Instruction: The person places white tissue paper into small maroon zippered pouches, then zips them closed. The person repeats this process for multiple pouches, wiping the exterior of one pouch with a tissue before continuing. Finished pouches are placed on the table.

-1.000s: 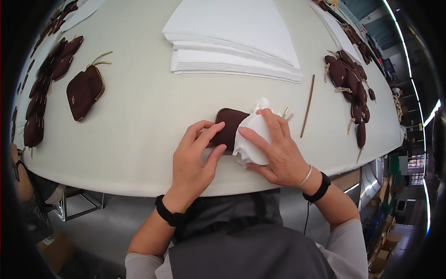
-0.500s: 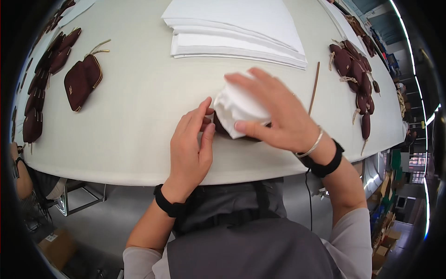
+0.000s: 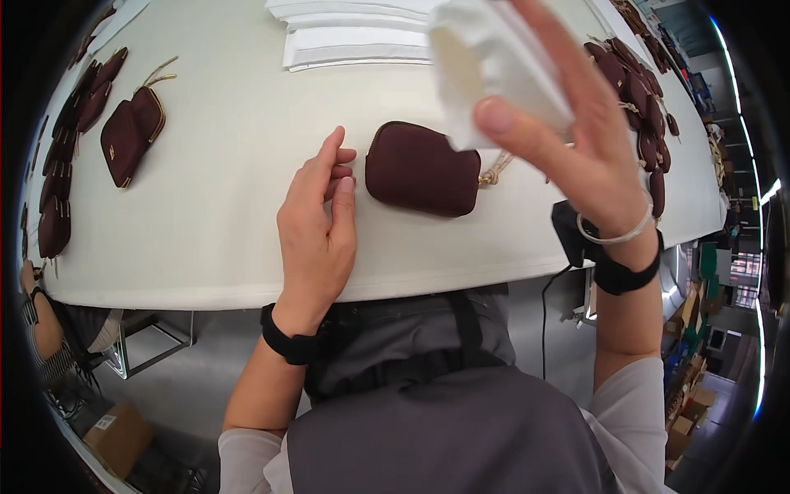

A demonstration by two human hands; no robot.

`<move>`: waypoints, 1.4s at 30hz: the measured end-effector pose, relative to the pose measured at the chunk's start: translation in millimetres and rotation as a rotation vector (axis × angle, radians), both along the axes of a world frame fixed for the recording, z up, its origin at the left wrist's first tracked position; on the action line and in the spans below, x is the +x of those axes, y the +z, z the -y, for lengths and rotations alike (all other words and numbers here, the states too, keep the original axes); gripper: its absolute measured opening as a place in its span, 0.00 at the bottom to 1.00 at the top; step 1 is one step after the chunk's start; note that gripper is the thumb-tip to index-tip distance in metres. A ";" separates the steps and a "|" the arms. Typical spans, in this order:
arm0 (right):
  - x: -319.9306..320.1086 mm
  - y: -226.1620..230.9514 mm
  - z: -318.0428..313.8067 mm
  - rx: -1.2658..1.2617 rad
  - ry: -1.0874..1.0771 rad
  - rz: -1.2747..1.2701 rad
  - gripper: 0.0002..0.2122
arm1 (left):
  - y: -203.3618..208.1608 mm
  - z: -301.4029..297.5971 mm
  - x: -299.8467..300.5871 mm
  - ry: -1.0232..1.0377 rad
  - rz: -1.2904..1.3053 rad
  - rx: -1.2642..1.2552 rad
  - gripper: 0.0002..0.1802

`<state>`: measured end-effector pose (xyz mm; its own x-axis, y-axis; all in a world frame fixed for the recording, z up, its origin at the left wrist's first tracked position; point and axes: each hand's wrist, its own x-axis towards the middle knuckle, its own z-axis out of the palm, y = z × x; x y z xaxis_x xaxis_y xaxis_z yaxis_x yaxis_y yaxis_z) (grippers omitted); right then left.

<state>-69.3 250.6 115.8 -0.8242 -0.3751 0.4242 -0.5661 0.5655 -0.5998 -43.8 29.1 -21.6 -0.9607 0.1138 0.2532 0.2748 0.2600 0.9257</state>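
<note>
A dark burgundy zip pouch (image 3: 420, 173) lies flat on the table in front of me, its cord pull at the right end. My left hand (image 3: 317, 230) rests on its side just left of the pouch, apart from it, fingers loosely extended and holding nothing. Raised above the pouch's right side is my right hand (image 3: 576, 136), gripping a crumpled white cloth (image 3: 518, 70) between thumb and fingers. A yellowish patch shows on the cloth, whose exact material I cannot make out. It covers part of the pouch's upper right corner from view.
White sheets (image 3: 358, 45) are stacked at the far middle of the pale table (image 3: 222, 247). Two burgundy pouches (image 3: 123, 144) lie to the left, near a row of more pouches (image 3: 56, 222). Several others (image 3: 650, 115) are piled on the right.
My right hand has lifted the white cloth up and to the right, off the pouch, which now shows nearly whole. My left hand has shifted slightly left, away from the pouch.
</note>
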 end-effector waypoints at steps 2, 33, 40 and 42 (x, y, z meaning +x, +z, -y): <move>15.8 14.5 0.0 0.111 -0.086 -0.132 0.38 | 1.9 -1.5 -1.2 -0.027 0.014 0.006 0.25; 81.9 -32.8 -73.8 -0.094 -0.369 0.333 0.37 | 22.7 -32.1 4.5 -0.269 -0.224 -0.354 0.50; 80.9 -36.9 -43.4 0.085 -0.428 -0.040 0.38 | 20.8 -35.7 19.7 -0.179 -0.107 -0.313 0.62; 83.7 -51.5 -28.9 0.404 -0.381 0.034 0.38 | 21.5 -41.9 20.8 -0.176 -0.118 -0.289 0.63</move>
